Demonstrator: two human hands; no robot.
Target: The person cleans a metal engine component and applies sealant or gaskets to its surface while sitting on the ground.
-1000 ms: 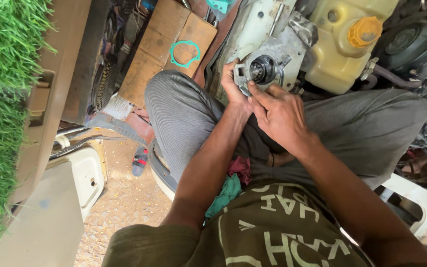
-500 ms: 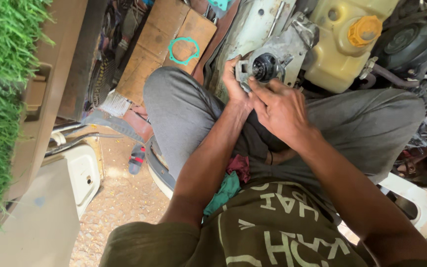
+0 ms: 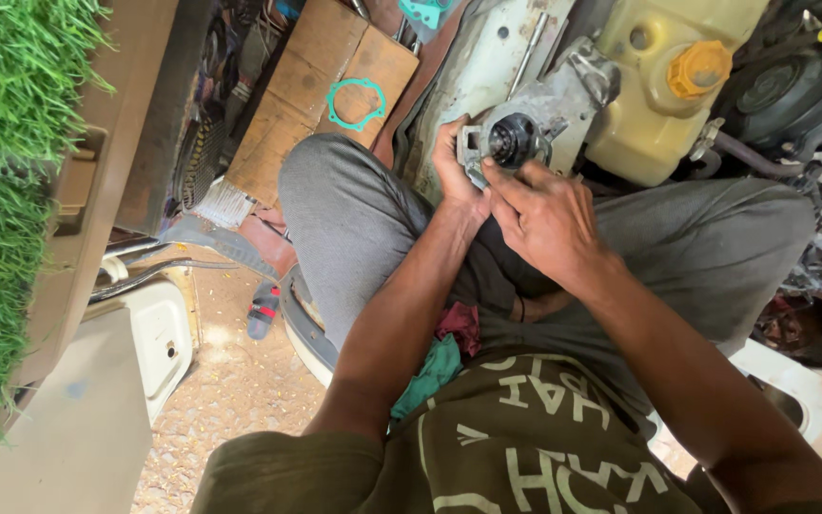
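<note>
The grey metal pump housing (image 3: 523,133) sits upright above the knees; its dark round bore faces the camera.

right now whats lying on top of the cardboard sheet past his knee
A thin teal ring gasket lies flat on the cardboard sheet, nearer its right edge. The sheet's near end is hidden behind the raised grey-trousered knee, so anything resting there cannot be seen.

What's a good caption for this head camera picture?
Two hands hold a round metal part beside a yellow tank.
</note>
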